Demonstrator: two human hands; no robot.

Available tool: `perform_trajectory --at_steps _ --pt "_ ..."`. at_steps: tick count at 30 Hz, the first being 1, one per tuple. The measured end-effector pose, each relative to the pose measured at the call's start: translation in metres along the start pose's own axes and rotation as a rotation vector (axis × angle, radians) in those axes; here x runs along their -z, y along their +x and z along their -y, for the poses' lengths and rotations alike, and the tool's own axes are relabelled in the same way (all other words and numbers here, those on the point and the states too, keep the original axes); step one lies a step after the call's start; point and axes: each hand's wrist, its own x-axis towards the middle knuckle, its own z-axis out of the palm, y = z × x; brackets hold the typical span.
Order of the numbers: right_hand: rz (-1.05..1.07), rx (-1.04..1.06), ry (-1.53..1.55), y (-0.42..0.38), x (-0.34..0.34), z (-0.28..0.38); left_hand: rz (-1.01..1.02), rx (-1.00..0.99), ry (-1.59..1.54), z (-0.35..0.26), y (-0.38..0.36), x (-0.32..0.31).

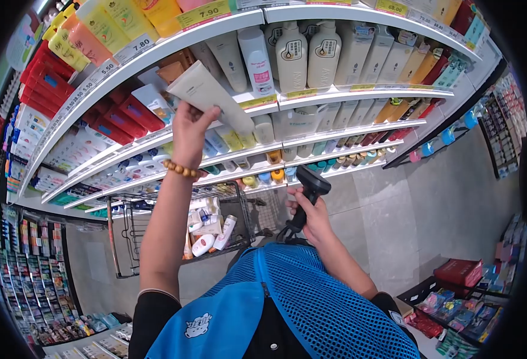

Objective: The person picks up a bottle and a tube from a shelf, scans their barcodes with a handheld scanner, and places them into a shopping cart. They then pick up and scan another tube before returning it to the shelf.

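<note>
My left hand, with a wooden bead bracelet on its wrist, grips a pale beige squeeze tube from below. The tube is tilted in front of the upper shelf, its broad end toward the upper left. Close to my body, my right hand is wrapped round the handle of a black barcode scanner. The scanner's head points up and away from me. Behind the tube stand a white bottle with a pink label and two cream pump bottles.
A wire shopping cart holding several bottles and tubes stands below my left arm. Curved white shelves full of toiletries span the front. At the lower right is a low display of packets. Grey tiled floor extends to the right.
</note>
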Motion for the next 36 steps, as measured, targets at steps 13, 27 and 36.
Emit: perform_trajectory --at_steps 13,27,36 --pt "-0.06 -0.016 -0.111 -0.016 0.025 -0.007 -0.048 -0.24 0.266 0.023 0.081 -0.006" --pt "-0.052 -0.039 -0.21 -0.018 0.021 -0.009 -0.054 -0.111 0.417 0.064 0.124 -0.005" --pt "-0.059 -0.043 -0.207 -0.018 0.027 -0.015 -0.011 -0.102 0.378 0.058 0.116 -0.009"
